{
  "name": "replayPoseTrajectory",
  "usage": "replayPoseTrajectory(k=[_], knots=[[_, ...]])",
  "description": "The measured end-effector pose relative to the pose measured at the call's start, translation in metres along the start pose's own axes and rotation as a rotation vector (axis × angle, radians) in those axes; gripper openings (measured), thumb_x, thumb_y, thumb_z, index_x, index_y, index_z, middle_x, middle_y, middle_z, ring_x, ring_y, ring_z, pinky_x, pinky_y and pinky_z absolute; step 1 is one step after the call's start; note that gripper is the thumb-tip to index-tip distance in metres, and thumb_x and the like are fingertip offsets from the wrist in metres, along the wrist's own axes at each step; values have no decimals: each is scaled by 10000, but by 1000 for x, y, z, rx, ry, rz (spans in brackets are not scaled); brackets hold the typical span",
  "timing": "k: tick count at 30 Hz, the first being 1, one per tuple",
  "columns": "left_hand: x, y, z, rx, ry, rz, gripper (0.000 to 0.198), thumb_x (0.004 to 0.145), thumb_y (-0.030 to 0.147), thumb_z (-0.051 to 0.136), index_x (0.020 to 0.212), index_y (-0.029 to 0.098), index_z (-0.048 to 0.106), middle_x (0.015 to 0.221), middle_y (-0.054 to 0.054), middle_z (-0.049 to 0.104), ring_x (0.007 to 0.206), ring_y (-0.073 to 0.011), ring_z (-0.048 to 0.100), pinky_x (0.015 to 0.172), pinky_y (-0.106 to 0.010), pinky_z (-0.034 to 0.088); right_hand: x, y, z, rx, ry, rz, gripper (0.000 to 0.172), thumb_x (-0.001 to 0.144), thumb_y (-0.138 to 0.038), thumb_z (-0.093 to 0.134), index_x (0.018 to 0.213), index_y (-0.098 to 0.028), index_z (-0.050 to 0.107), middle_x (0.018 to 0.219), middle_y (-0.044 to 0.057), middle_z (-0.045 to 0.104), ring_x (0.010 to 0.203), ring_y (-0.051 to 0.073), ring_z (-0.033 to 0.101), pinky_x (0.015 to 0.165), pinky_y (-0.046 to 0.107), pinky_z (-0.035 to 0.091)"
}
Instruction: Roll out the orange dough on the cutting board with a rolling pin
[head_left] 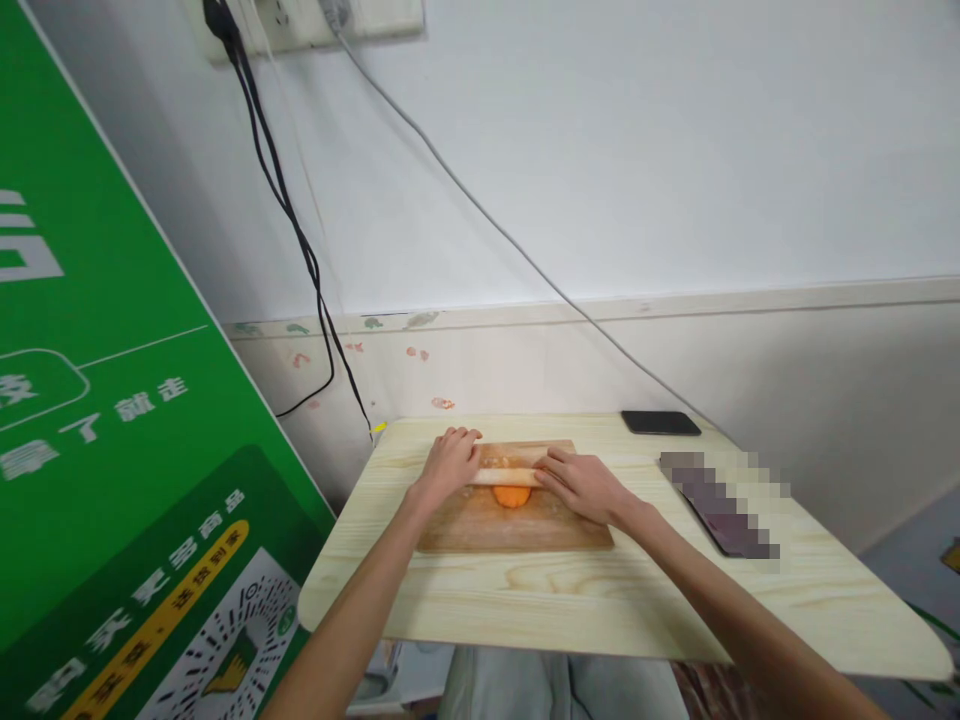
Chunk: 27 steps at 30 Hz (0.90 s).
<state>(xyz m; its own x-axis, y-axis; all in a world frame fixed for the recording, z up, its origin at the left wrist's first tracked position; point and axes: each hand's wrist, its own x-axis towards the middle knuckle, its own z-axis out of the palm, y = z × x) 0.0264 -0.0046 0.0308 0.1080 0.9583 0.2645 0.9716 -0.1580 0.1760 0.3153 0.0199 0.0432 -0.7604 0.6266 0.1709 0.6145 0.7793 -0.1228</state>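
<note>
A wooden board (517, 528) lies on a small pale wooden table (600, 600). On the board sits a flat orange lump of dough (512, 495). A light wooden rolling pin (504, 476) lies across the dough's far side. My left hand (448, 464) presses on the pin's left end with its fingers curled over it. On the pin's right end rests my right hand (581, 484), fingers laid over the wood.
A dark phone (661, 423) lies at the table's far right corner. A dark flat object (724, 510), partly blurred, lies to the right of the board. A green sign (112, 450) leans at the left. Cables (300, 240) hang down the white wall behind.
</note>
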Motion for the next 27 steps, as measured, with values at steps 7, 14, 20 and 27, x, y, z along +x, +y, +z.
replayPoseTrajectory(k=[7,14,20,27], knots=[[6,6,5,43,-92,45,361,1120,310,381,1281,223,693,1322,-108,739,1254,-277,642,1095,-434,493,10,-4,3,-7,85,57,410,1155,-325,367,1043,-195,739,1070,93,759,1006,227,690,932,345,452],[-2,9,0,104,-60,56,373,1140,368,343,1227,235,681,1207,-140,737,1188,-302,646,1063,-485,511,19,-18,7,-93,78,299,345,1124,-253,410,1043,-182,737,1100,121,803,1029,259,736,909,336,457],[0,13,11,11,-39,42,382,1138,427,348,1228,272,685,1170,-127,740,1147,-299,668,1038,-463,516,22,-24,-2,-87,-7,276,353,1114,-263,391,1284,-203,694,1291,109,786,1105,262,748,861,329,491],[5,10,28,-6,-41,63,434,1146,450,305,1273,262,674,1244,-104,732,1226,-263,653,1115,-454,479,26,-24,-4,-98,4,312,376,1109,-286,384,1268,-198,713,1208,113,793,1064,277,735,839,352,482]])
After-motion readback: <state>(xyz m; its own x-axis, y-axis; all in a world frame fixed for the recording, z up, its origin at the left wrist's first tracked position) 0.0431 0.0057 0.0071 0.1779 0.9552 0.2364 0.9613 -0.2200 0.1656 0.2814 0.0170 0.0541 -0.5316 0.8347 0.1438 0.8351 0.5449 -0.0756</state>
